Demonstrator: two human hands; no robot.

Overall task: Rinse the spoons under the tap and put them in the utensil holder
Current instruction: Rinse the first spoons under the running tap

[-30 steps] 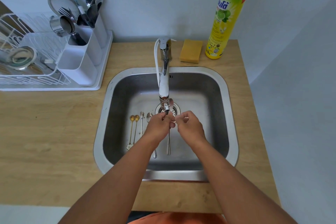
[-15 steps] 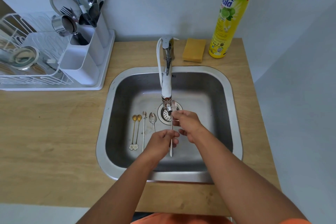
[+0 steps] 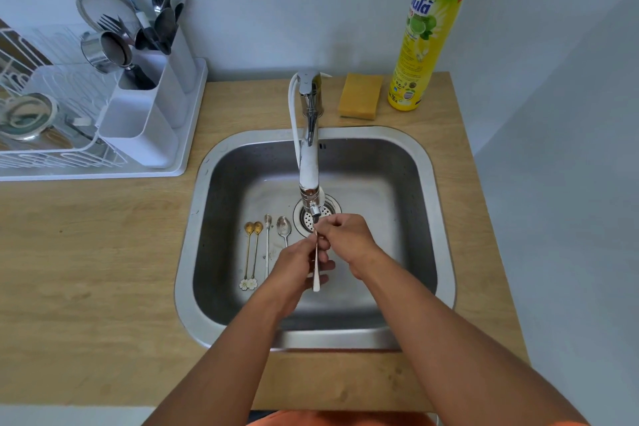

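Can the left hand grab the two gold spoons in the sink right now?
Probably not yet. The left hand is busy holding the silver spoon under the tap with the right hand. The gold spoons lie close by to its left with nothing covering them, so once free it likely could.

the sink [image 3: 193,218] sits in the counter [image 3: 86,270]; the tap [image 3: 308,149] rises from behind the sink and reaches over its drain [image 3: 330,209]; four spoons [image 3: 266,245] lie in the sink left of the drain; left of the sink stands the dish rack [image 3: 52,135] with the utensil holder [image 3: 145,114] on it; behind the sink, right of the tap, the sponge [image 3: 359,96], then the bottle [image 3: 427,31]
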